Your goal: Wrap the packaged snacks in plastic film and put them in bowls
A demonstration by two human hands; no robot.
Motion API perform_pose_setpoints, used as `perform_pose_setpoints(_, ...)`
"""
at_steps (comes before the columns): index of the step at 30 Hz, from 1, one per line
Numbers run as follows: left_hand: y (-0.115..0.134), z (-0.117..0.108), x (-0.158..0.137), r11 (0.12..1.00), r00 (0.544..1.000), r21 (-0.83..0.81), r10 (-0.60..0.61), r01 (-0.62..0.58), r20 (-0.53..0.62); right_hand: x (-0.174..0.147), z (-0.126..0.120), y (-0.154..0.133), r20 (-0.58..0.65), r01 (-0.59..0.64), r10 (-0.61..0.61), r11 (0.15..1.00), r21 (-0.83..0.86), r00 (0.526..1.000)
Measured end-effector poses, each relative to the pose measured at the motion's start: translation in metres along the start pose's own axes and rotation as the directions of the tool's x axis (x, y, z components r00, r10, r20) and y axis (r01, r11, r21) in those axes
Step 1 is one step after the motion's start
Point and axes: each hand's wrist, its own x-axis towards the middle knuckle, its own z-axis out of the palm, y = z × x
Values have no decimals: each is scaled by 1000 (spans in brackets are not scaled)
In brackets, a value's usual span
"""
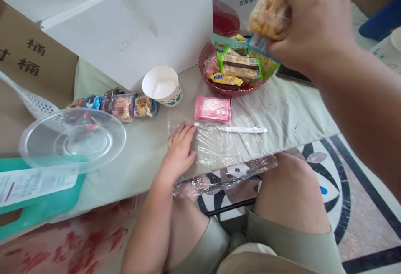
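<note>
My right hand (313,27) is raised at the upper right, fingers closed round a clear-wrapped packaged snack (270,15) with golden-brown pieces inside. Just below it stands a red bowl (219,89) full of wrapped snacks, a green-edged wafer bar (239,66) lying on top. My left hand (181,153) rests on the cloth with its fingers stretched out, at the left edge of a clear plastic sheet (216,144) that hangs over the table's front edge. A pink nabati packet (213,109) lies beyond the sheet. Near it is a slim white tool (247,130), its kind unclear.
A white paper cup (162,88) stands beside a row of small packaged snacks (123,106). On the left are a clear plastic lid or plate (73,138) and a teal board (62,194) with a paper on it. White boxes (140,23) stand along the back.
</note>
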Motion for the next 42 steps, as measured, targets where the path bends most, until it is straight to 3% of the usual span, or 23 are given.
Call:
perform_pose_setpoints(4,-2,0,0,1000,1000,3,11,-11,-5,17,1,-14,117,28,-17,996,-91,993)
perform_pose_setpoints(10,-5,1,0,1000,1000,-1,22,-22,-19,9,-7,-17,25,41,-40,999,-21,999)
perform_pose_setpoints(13,-5,2,0,1000,999,-2,24,-24,-27,5,-7,-19,86,86,-85,996,-5,993)
perform_pose_setpoints(18,-5,3,1,1000,1000,1,25,-25,-15,4,-3,-23,125,16,-4,995,-94,992)
perform_pose_setpoints(22,-4,2,2,1000,1000,3,13,-13,-6,3,-7,-20,164,151,-120,971,-186,979)
perform_pose_setpoints(25,-5,2,1,1000,1000,2,17,-17,-13,-3,-14,-12,60,61,-56,993,-96,997)
perform_pose_setpoints(28,-4,2,1,1000,1000,8,18,-18,-16,-14,-11,-2,87,-71,81,991,-115,993)
perform_pose_setpoints(32,-1,2,2,1000,1000,29,2,-1,-22,-22,9,4,208,19,11,990,-140,978)
perform_pose_setpoints(36,1,2,3,999,999,33,3,-2,-35,-14,24,-4,154,101,-75,981,-168,985)
perform_pose_setpoints(42,-4,5,3,999,998,7,39,-39,-54,0,22,-9,180,157,-121,966,-207,976)
